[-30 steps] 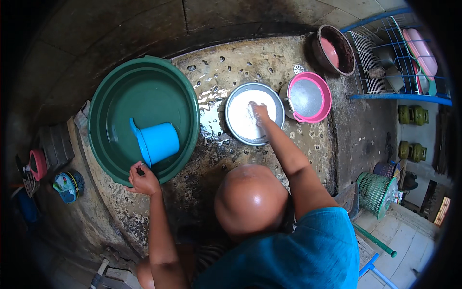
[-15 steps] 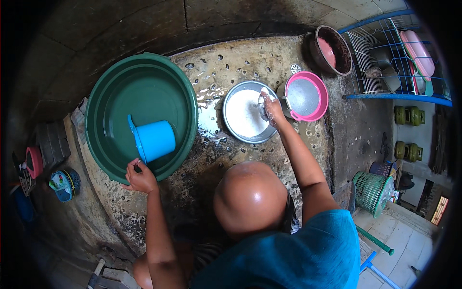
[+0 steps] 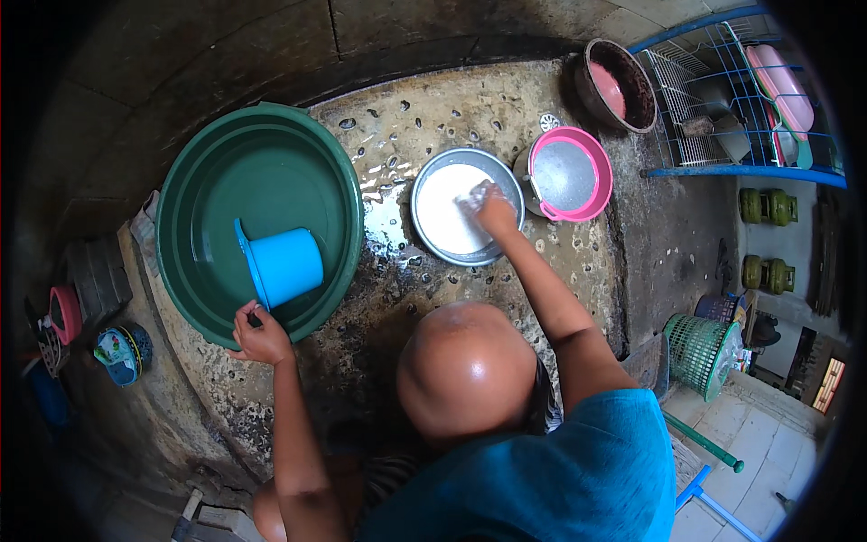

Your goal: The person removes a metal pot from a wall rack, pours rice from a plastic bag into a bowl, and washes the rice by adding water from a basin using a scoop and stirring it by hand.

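My right hand [image 3: 493,213] reaches into a round grey metal basin [image 3: 417,226]. Its fingers are smeared by motion at the surface of the white contents [image 3: 444,210], which could be cloudy liquid, grains or foam. At the near rim of a large green tub [image 3: 352,203], my left hand [image 3: 262,337] has its fingers curled, fingertips close together. Just beyond them lies a blue dipper [image 3: 293,265], tipped on its side inside the tub. Whether those fingers grip its lower end is hidden. A pink-rimmed sieve or bowl [image 3: 598,191] stands right of the metal basin.
A dark brown bowl [image 3: 643,101] with pink inside sits at the far right, beside a blue-framed dish rack [image 3: 664,171]. Green gas cylinders [image 3: 768,273] and a green plastic basket [image 3: 695,352] stand farther right. My bare knee [image 3: 465,370] is between my arms.
My right hand has moved left, from the metal basin's right wall toward its middle. My left hand and the dipper keep their places at the tub. The view has shifted slightly.
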Demonstrator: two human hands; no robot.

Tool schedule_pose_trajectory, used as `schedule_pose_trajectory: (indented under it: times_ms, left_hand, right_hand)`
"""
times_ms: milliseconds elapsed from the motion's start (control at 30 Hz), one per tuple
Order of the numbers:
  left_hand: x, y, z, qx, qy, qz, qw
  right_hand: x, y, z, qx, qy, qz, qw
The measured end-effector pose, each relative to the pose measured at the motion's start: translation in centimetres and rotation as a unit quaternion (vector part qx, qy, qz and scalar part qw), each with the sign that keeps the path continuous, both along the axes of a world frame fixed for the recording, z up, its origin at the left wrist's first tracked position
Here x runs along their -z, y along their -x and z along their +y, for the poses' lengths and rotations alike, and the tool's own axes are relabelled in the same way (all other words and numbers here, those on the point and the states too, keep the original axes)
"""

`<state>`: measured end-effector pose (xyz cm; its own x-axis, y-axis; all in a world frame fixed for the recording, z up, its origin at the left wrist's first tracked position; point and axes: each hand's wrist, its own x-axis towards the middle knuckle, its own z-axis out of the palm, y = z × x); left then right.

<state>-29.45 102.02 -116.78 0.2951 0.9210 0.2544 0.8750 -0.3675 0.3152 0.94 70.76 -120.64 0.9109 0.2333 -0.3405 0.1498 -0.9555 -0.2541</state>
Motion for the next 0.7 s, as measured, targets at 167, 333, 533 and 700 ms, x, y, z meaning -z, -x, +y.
schedule_pose_trajectory:
  times_ms: [167, 333, 533, 700]
  left_hand:
    - [0.5, 0.2, 0.2, -0.001, 0.016, 0.018, 1.000]
    - [-0.2, 0.8, 0.6, -0.009, -0.008, 0.023, 1.000]
    - [-0.5, 1.3, 0.8, -0.008, -0.005, 0.030, 1.000]
    - [-0.1, 0.0, -0.1, 0.003, 0.002, 0.014, 1.000]
  right_hand:
    - [3.1, 2.6, 1.7, -0.241, 0.102, -0.043, 0.964]
    - [9.6, -1.2, 1.3, -0.074, -0.067, -0.084, 0.991]
    - [8.4, -1.3, 2.2, 0.395, -0.560, 0.303, 0.662]
    - [-1.4, -1.7, 0.5, 0.367, -0.427, 0.268, 0.782]
